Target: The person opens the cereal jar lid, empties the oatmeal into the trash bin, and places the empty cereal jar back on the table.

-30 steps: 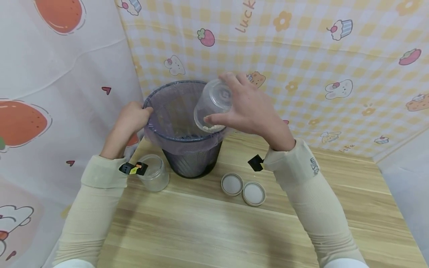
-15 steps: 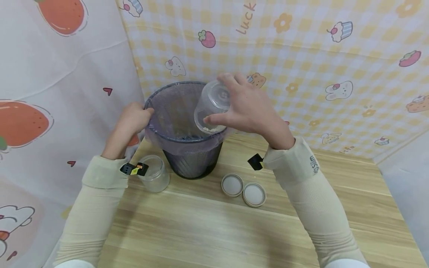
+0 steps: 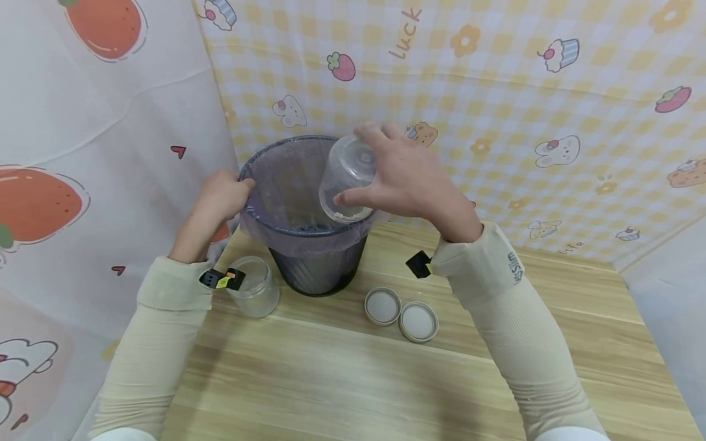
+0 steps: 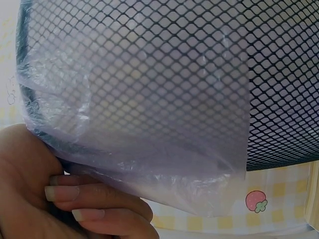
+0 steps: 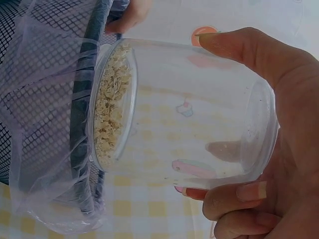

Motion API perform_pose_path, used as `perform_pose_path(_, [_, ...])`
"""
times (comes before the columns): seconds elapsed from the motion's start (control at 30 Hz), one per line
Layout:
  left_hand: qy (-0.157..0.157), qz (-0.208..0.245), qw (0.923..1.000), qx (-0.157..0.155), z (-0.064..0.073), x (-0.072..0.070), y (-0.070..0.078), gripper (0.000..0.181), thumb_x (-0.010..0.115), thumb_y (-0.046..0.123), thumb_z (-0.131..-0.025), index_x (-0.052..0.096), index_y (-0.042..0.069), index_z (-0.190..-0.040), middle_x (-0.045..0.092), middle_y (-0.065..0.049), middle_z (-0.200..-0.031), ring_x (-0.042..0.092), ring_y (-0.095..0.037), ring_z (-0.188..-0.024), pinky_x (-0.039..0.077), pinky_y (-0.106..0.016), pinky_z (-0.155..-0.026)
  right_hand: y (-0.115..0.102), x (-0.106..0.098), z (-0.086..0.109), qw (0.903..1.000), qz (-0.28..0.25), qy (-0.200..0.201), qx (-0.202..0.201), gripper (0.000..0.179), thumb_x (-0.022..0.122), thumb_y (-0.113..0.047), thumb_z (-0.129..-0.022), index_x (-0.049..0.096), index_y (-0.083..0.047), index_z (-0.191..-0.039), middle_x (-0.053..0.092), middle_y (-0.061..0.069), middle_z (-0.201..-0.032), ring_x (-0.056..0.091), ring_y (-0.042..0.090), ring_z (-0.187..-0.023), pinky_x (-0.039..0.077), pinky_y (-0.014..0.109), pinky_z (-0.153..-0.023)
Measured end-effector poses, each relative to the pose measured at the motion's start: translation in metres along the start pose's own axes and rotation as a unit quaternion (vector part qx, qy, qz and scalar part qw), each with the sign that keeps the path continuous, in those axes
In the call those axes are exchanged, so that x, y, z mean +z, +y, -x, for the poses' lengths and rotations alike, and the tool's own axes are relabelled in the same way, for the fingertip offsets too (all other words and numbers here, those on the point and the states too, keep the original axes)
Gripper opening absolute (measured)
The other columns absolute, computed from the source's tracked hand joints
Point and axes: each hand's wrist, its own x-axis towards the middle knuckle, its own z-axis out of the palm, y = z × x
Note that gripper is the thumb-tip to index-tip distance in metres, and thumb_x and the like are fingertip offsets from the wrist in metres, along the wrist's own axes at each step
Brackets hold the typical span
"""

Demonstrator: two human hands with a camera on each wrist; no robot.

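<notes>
A black mesh wastebasket [image 3: 317, 272] with a thin purple liner bag [image 4: 149, 164] folded over its rim stands at the back left. My left hand [image 3: 223, 193] grips that rim on its left side, thumb over the liner. In my right hand [image 3: 405, 174] is a clear plastic jar [image 5: 184, 109], tipped mouth-down at the right side of the rim. Pale flakes [image 5: 113, 99], like oats, are gathered by the jar's mouth. The right wrist view shows thumb and fingers curled round the jar near its base.
A second clear jar [image 3: 255, 288] stands left of the wastebasket, near my left wrist. Two round lids [image 3: 382, 306] lie side by side on the wooden table [image 3: 331, 386]. Patterned cloth [image 3: 496, 122] hangs close behind the wastebasket.
The flakes by the jar's mouth look fewer than a second ago. The jar stays tipped over the rim with barely any shift, and the left hand keeps its grip.
</notes>
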Motion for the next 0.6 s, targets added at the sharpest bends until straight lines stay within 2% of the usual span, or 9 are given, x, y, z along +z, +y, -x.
perform_pose_path(0.23, [-0.001, 0.006, 1.0000, 0.002, -0.0002, 0.0009, -0.0014, 0.034, 0.037, 0.024, -0.099, 0.042, 0.004, -0.072, 0.039, -0.010, -0.069, 0.040, -0.023, -0.057, 0.034, -0.035, -0.049, -0.0014, -0.0022, -0.0010, 0.9999, 0.006, -0.011, 0.005, 0.097, 0.070, -0.064, -0.069, 0.033, -0.023, -0.148, 0.044, 0.008, -0.132, 0.052, 0.025, -0.094, 0.046, 0.044, -0.074])
perform_pose_path(0.47, [0.004, 0.004, 0.9999, 0.011, -0.0008, 0.0025, -0.0022, 0.034, 0.038, 0.025, -0.099, 0.042, 0.005, -0.072, 0.039, -0.008, -0.069, 0.039, -0.024, -0.060, 0.033, -0.035, -0.050, -0.0052, -0.0051, -0.0046, 0.9994, 0.026, -0.021, -0.006, 0.091, 0.071, -0.064, -0.067, 0.038, -0.023, -0.142, 0.047, 0.005, -0.117, 0.053, 0.024, -0.079, 0.045, 0.040, -0.065])
perform_pose_path(0.6, [0.006, 0.005, 0.9998, 0.020, -0.0011, 0.0030, -0.0030, 0.035, 0.038, 0.024, -0.099, 0.041, 0.006, -0.069, 0.037, -0.005, -0.065, 0.037, -0.021, -0.056, 0.031, -0.034, -0.049, -0.0061, -0.0058, -0.0059, 0.9993, 0.025, -0.025, -0.009, 0.089, 0.072, -0.063, -0.067, 0.040, -0.023, -0.140, 0.047, 0.005, -0.113, 0.052, 0.024, -0.077, 0.044, 0.039, -0.063])
